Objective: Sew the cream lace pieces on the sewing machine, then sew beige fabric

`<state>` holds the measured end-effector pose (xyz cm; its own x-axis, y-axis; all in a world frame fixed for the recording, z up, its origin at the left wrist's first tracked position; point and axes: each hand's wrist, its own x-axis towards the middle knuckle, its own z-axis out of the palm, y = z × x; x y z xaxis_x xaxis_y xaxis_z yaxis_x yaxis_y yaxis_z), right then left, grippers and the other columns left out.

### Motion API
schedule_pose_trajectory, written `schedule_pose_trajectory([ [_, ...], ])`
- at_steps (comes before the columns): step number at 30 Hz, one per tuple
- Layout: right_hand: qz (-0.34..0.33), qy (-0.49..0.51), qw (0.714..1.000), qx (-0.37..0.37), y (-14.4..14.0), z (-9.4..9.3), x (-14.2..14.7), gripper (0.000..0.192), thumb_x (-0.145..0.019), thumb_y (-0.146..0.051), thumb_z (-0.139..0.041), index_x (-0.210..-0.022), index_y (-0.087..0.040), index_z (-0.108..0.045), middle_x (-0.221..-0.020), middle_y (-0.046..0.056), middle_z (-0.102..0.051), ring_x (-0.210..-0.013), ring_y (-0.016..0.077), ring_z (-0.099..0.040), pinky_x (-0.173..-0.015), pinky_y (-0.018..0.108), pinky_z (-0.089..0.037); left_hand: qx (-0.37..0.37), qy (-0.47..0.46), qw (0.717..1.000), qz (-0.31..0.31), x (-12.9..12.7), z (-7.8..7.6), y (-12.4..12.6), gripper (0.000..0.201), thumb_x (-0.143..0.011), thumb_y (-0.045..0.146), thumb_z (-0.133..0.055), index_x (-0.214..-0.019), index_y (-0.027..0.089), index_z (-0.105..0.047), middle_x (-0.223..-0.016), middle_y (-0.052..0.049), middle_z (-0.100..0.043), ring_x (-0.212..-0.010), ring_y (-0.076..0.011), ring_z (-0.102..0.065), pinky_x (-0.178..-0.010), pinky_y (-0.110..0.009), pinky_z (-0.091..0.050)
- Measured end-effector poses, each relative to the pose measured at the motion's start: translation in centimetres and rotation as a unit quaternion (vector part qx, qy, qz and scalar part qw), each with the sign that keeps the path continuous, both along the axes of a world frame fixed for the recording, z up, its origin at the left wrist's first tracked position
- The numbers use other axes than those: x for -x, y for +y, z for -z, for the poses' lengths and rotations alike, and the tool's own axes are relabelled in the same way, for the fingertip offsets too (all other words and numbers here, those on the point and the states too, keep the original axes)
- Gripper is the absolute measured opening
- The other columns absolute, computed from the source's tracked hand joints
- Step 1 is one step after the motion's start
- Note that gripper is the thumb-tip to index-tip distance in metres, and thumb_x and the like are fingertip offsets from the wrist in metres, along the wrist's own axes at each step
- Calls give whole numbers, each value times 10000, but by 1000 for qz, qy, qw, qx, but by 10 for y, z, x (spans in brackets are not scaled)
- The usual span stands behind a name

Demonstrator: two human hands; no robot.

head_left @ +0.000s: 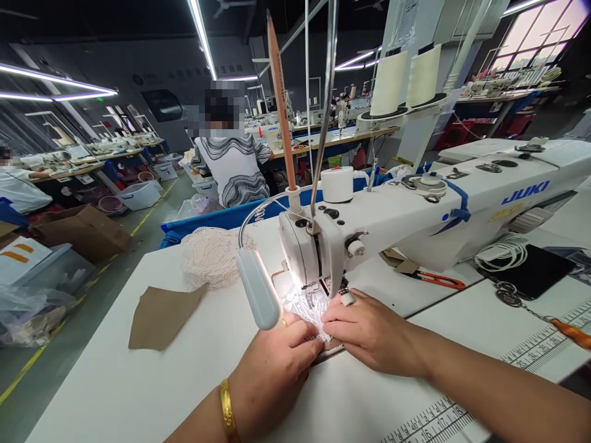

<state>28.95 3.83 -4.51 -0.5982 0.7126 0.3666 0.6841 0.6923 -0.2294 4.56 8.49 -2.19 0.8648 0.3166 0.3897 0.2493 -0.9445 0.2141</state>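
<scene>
One piece of white lace fabric point(310, 311) lies flat on the white worktop point(138, 381), directly under the needle end of one white sewing machine point(415, 215) marked JUKI. The piece is lit by the machine's lamp point(258, 289), a single pale head on a flexible neck.

Left hand point(272, 369): palm down, fingers curled, fingertips pressing the near left edge of the lace; one gold bracelet point(226, 409) on the wrist and one ring on a finger. Right hand point(369, 332): flat, fingers extended, pressing the right side of the lace just beside the presser foot. Neither hand encloses anything; both pin the lace to the worktop.

Left of the machine: one heap of white lace point(210, 255), and nearer, one flat brown cut piece point(161, 317). Right of the machine: one pair of red-handled snips point(438, 281), one coil of white cable point(503, 252), one black flat pad point(535, 271). A printed ruler scale point(438, 421) runs along the near edge of the worktop.

On the machine: one small white spool point(337, 183). Behind it: two large cream thread cones point(406, 80) on a stand.

Background: one person in a striped top point(233, 166), seated with back turned; a second person is partly visible at the far left.
</scene>
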Motion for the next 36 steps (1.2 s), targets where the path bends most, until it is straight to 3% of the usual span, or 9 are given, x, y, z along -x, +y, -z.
schedule_pose_trajectory([
  [7,19,6,1000,1,2,1,2,266,-894,-29,-508,-996,-215,-669,-979,62,-703,-921,239,-571,-849,372,-443,0,6,1000,-9,0,2,2,336,-910,-12,-480,-970,198,-737,-916,-56,-745,-781,-213,-634,-745,-370,-564],
  [13,55,3,998,-4,5,2,5,291,-861,-9,-505,-985,-205,-682,-1062,52,-740,-882,239,-526,-831,369,-456,-14,-20,1000,-18,0,6,14,315,-1001,43,-476,-1033,181,-757,-989,-62,-776,-849,-211,-662,-776,-356,-574],
  [17,95,0,995,-6,8,4,7,367,-846,-14,-519,-1104,-192,-711,-1216,75,-745,-932,258,-559,-850,390,-500,-16,-22,999,-32,2,8,22,303,-1042,99,-478,-1069,190,-765,-1017,-67,-788,-887,-223,-686,-793,-372,-578],
  [20,109,17,994,0,10,4,9,424,-852,-29,-528,-1207,-172,-711,-1186,112,-743,-983,270,-598,-880,392,-534,-16,-16,999,-43,2,10,26,291,-1058,138,-482,-1100,200,-763,-1050,-66,-791,-929,-235,-691,-837,-393,-583],
  [27,138,36,990,-17,9,0,13,436,-843,-28,-523,-1199,-187,-717,-1198,124,-719,-1061,277,-626,-930,394,-559,-3,-15,996,-83,6,15,36,276,-1056,177,-477,-1170,222,-725,-1182,-86,-756,-1025,-247,-695,-905,-411,-579],
  [31,119,50,991,-38,7,4,11,398,-853,-26,-506,-1148,-189,-718,-1119,112,-732,-987,265,-632,-859,372,-559,-10,22,990,-139,10,17,39,237,-1036,321,-587,-1224,219,-690,-1225,-131,-718,-1129,-315,-678,-960,-490,-575],
  [33,91,61,993,-40,7,6,12,391,-869,-21,-492,-1145,-188,-712,-1086,101,-743,-938,255,-639,-821,365,-553,-23,47,986,-155,10,17,35,322,-1008,391,-650,-1271,204,-663,-1277,-150,-708,-1221,-359,-651,-1008,-541,-559],
  [36,29,75,996,-31,7,6,16,418,-905,-28,-474,-1237,-183,-677,-1164,110,-743,-965,242,-663,-852,367,-556,-20,81,981,-173,9,6,21,382,-955,344,-705,-1296,183,-643,-1329,-162,-704,-1221,-380,-655,-980,-547,-563],
])
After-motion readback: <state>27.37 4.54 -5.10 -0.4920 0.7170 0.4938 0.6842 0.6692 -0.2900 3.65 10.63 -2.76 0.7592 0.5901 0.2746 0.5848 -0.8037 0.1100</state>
